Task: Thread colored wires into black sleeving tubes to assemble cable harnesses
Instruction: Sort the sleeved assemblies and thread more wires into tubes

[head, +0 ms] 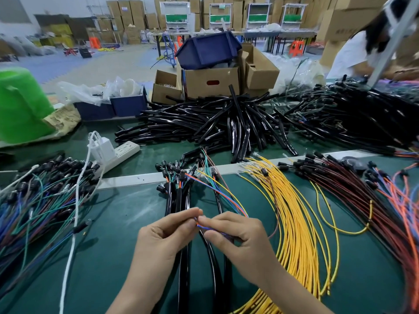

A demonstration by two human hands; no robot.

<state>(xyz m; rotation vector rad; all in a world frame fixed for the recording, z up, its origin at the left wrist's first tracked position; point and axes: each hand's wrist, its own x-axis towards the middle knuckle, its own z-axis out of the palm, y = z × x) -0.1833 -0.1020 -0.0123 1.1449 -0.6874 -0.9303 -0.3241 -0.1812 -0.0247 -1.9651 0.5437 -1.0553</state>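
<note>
On the surface point(127, 214), the tube pile point(217, 123) lies at the middle rear, with cardboard boxes point(210, 82) behind it. A power strip point(125, 151) sits left of the pile, nearer the front. A wire bundle point(38, 196) spreads at the left and a wire fan point(294, 211) at the right; sleeved harnesses point(179, 200) lie between them.

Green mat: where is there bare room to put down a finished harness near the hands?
The widest bare patch lies between the white cord and the sleeved harnesses, left of the left hand. A narrower one lies between the yellow wires and the dark red wires. It is crowded at the black tube pile and the mixed wire bundle on the left.
</note>
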